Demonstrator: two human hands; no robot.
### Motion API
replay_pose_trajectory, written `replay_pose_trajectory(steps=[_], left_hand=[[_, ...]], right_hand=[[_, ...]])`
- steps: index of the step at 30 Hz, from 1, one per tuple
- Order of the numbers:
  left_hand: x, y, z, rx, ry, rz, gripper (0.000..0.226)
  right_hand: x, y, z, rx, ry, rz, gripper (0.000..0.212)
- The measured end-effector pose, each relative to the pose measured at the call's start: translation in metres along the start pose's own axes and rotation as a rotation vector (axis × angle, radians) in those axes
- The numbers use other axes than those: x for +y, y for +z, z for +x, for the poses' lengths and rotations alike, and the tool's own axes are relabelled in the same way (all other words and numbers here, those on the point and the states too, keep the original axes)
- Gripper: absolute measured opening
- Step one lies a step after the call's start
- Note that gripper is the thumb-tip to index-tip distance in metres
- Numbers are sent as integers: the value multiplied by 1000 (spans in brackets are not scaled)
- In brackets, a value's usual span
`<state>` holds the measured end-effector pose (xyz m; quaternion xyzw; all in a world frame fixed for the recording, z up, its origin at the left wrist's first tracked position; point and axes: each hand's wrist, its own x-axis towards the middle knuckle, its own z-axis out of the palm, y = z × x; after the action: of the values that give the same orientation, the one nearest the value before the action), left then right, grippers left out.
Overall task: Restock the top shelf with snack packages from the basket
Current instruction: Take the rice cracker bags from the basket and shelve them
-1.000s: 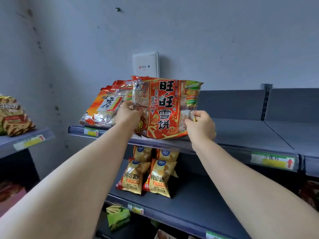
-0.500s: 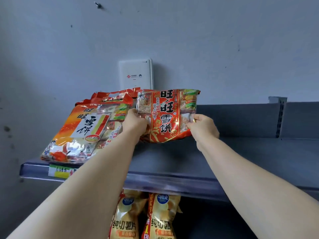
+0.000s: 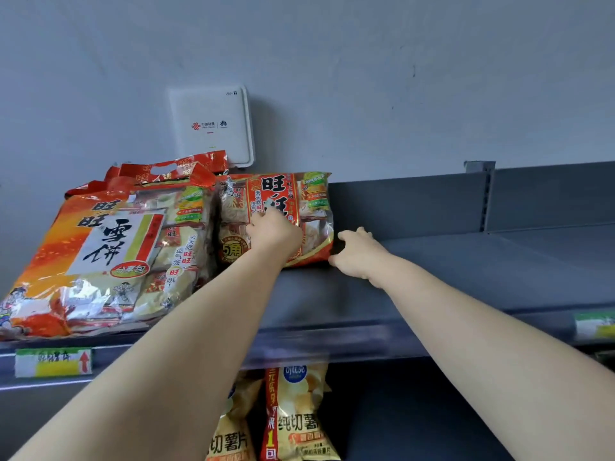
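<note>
Glossy, crinkly plastic film is seen on the red snack package and the bigger orange bag. The top shelf looks like matt grey painted metal. The white wall box is smooth plastic, slightly shiny.

Before me a dull grey wall carries a white router box above grey metal shelving with a slotted upright.

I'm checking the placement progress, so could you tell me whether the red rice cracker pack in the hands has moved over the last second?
Yes. The red rice cracker pack has gone from the top shelf front edge back to its rear panel.
</note>
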<state>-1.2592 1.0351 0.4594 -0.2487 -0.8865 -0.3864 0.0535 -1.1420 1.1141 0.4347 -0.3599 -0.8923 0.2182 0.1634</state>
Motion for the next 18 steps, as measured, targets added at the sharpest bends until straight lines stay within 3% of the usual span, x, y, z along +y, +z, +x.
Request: replay_pose_trajectory(steps=[6,12,18], left_hand=[[33,20,-57,-75,134,47,50],[91,56,-168,-254,461,370,48],[150,98,-296,-338,621,428,47]], right_hand=[[46,-33,-57,133,-26,-326,61],[126,-74,-144,125,9,-439,61],[247,-132,-250,69,127,-490,60]])
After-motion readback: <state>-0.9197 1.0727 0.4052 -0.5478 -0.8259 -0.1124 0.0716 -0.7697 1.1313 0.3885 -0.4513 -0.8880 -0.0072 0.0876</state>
